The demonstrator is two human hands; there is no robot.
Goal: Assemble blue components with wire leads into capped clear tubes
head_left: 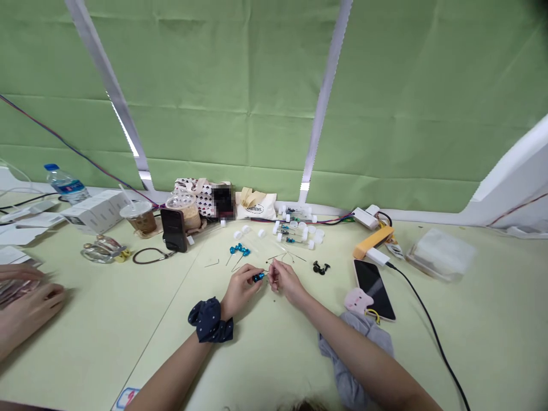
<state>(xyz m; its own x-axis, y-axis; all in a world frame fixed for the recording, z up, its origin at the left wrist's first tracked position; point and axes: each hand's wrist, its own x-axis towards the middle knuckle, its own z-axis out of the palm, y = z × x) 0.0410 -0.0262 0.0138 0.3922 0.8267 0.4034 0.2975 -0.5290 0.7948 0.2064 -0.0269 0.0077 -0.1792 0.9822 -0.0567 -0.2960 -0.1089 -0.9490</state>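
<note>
Low over the table, my left hand (242, 290) pinches a small shiny blue metal part (258, 277); its exact kind is too small to tell. My right hand (285, 281) is closed just to the right of it, fingertips together. A thin wire-like piece shows between the two hands, but what the right fingers hold is unclear. Beyond my hands lie several blue metal pieces (240, 250) with thin rods. Some thin bent metal rods (282, 255) rest behind my right hand. Several black knob-like pieces (321, 268) sit to its right.
Clear tubes with white caps (295, 231) lie at the back. A standing black phone (173, 229), drink cups (141, 218) and a cloth (357, 354) surround the work spot. Right are a flat phone (374, 288), yellow power bar (372, 242) and cable (428, 319). Another person's hands (32, 302) are far left.
</note>
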